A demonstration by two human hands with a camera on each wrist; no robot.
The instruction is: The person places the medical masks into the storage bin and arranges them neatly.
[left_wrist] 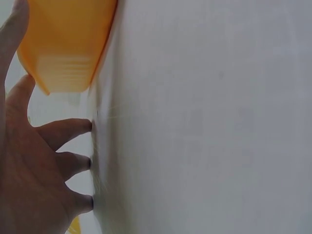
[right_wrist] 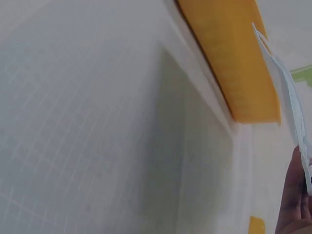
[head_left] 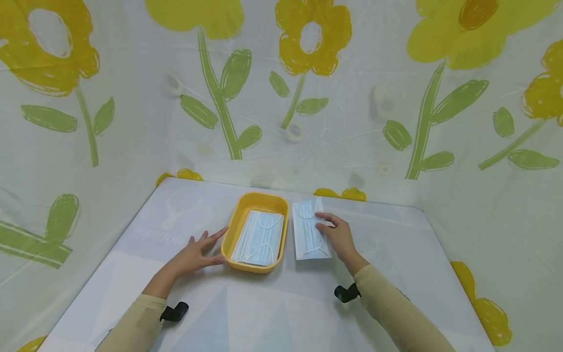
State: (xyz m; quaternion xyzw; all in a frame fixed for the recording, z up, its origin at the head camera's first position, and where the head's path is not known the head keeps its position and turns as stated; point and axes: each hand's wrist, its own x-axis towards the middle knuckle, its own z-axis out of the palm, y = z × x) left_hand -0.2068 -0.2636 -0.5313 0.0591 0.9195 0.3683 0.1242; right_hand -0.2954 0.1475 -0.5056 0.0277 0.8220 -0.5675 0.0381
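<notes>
A yellow tray (head_left: 233, 230) stands on the table, holding a stack of light blue face masks (head_left: 259, 237) with white ear loops. My left hand (head_left: 200, 254) has its fingers spread, with thumb and index finger touching the tray's left side. In the left wrist view, the other fingertips of the left hand (left_wrist: 39, 161) rest on the tabletop. To the right of the tray, my right hand (head_left: 338, 237) pinches a single face mask (head_left: 308, 234) by its right edge. The right wrist view has that mask (right_wrist: 292, 107) edge-on, raised above the table beside the tray (right_wrist: 234, 58).
A pale tabletop (head_left: 264, 313) with faint printed shapes lies under everything. A curtain (head_left: 352, 122) with yellow flowers and green stems surrounds the table at the back and sides. Black devices (head_left: 176, 312) are strapped to both wrists.
</notes>
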